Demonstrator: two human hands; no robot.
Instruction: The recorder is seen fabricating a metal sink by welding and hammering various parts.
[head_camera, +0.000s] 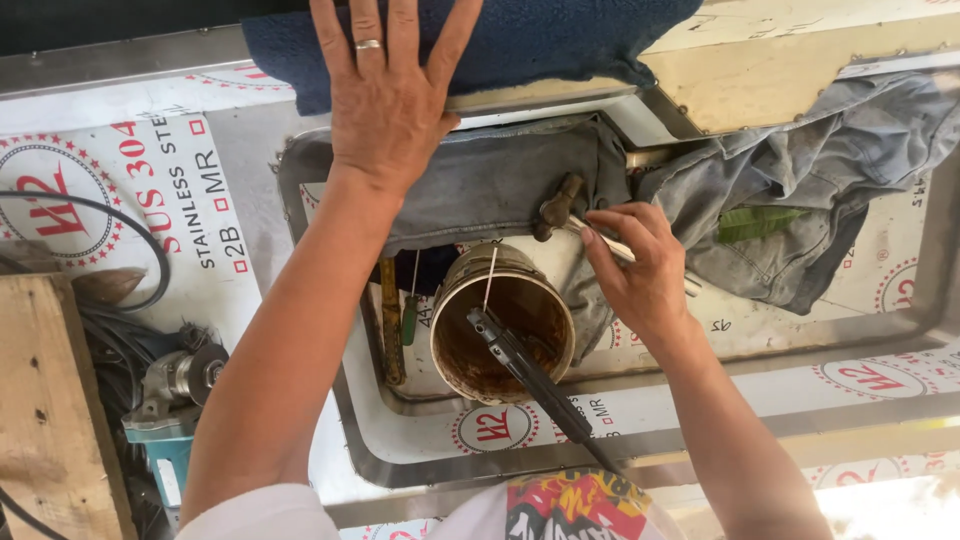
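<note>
My left hand (390, 90) lies flat, fingers spread, on a dark blue cloth (560, 35) at the far edge of a stainless steel sink (400, 450); a ring sits on one finger. My right hand (640, 265) grips a thin metal rod, its fingertips close to a brownish brass fitting (556, 205) poking out of grey cloth (500, 175). Below the fitting stands a rusty round bucket (503, 325) with a black-handled tool (530, 375) resting across its rim.
Grey denim clothing (800, 170) with a green leaf (755, 222) lies at the right. An angle grinder (175, 395), black cables (120, 300) and a wooden block (50, 400) sit at the left. A yellow-green tool (392, 320) lies beside the bucket.
</note>
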